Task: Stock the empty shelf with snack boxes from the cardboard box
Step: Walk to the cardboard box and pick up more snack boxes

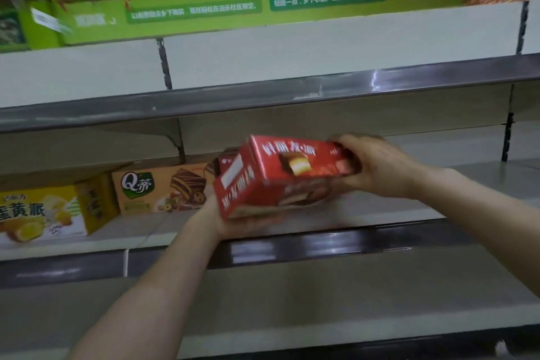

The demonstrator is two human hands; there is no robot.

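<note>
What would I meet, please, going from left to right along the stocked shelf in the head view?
Yellow box → orange box → red box, held tilted → right hand.

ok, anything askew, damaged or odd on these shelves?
Only the red cardboard snack box: it is tilted, but the left hand and right hand hold it above the grey metal shelf, not yet placed. The yellow snack box and orange snack box stand upright, no damage visible. The image is blurred.
</note>
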